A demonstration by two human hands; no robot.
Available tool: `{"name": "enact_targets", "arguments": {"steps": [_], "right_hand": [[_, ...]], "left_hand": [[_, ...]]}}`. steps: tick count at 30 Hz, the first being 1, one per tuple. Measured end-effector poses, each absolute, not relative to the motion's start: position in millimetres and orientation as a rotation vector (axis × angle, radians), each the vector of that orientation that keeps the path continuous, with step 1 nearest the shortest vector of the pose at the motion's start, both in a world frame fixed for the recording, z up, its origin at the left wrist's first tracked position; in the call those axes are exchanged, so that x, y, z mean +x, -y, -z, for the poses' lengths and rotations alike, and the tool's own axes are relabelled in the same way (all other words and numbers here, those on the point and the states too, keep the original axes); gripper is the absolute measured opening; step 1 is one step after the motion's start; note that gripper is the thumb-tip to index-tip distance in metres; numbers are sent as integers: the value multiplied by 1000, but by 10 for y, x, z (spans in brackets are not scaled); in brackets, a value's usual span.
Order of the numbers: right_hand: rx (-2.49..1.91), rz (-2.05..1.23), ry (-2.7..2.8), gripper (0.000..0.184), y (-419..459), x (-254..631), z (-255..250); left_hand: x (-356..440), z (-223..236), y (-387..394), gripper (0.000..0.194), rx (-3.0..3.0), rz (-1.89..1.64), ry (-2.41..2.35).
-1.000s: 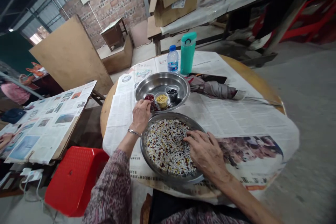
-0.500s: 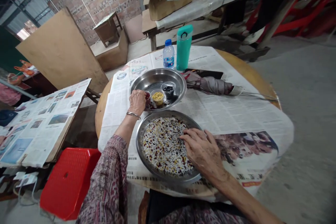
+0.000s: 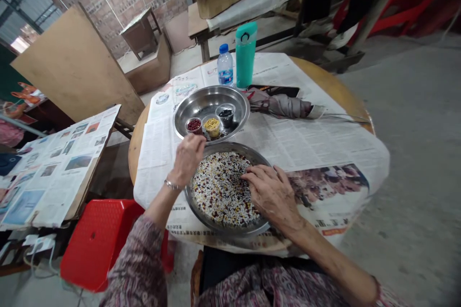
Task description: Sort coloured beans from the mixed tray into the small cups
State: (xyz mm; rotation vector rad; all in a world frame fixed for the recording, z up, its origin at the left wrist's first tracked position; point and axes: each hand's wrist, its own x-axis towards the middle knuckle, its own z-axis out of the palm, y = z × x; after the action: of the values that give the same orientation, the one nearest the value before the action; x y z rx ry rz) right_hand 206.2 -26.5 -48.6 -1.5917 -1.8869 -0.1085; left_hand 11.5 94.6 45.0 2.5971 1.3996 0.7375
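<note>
- Draws left hand back from the cup of red beans, leaving it uncovered in far steel basin; curled grip, contents impossible to tell.
- Keeps right hand at mixed beans and rice, loosely bent, any hold unclear.
- Shows that mix in near steel basin: round, mouth up, no long axis, on newspaper-covered tabletop.

basin: glossy metal (smooth inside) | tray: metal | cups: clear plastic | newspaper: matt paper | stool: plastic
</note>
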Motion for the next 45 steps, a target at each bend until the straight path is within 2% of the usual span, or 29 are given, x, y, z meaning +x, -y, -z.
{"name": "enact_targets", "arguments": {"steps": [5, 8, 10, 15, 19, 21, 25, 35, 38, 45], "right_hand": [[-1579, 111, 1905, 29, 264, 2070, 508], [-1577, 122, 1912, 28, 266, 2069, 514], [-1577, 118, 1916, 28, 267, 2065, 509], [-1585, 107, 1893, 22, 262, 2051, 487], [-1583, 116, 1886, 23, 257, 2048, 495], [-1575, 116, 1880, 25, 256, 2050, 503], [-1573, 114, 1853, 29, 262, 2054, 494], [-1565, 52, 1887, 27, 284, 2062, 458], [-1561, 46, 1878, 27, 284, 2060, 467], [-1577, 37, 1885, 29, 280, 2061, 476]], "left_hand": [[144, -212, -95, 17, 2681, -82, -792], [176, -69, 46, 16, 2751, 69, -739], [154, -8, -28, 18, 2780, 26, -872], [81, 33, -370, 14, 2700, -331, -1400], [207, 55, -487, 38, 2658, -390, -1554], [290, 75, -484, 39, 2626, -354, -1494], [337, 77, -332, 13, 2537, -282, -1210], [-14, -218, 326, 18, 2515, -84, -1136], [-28, -158, 303, 22, 2536, -95, -1199], [273, 27, 166, 23, 2788, -7, -852]]}}
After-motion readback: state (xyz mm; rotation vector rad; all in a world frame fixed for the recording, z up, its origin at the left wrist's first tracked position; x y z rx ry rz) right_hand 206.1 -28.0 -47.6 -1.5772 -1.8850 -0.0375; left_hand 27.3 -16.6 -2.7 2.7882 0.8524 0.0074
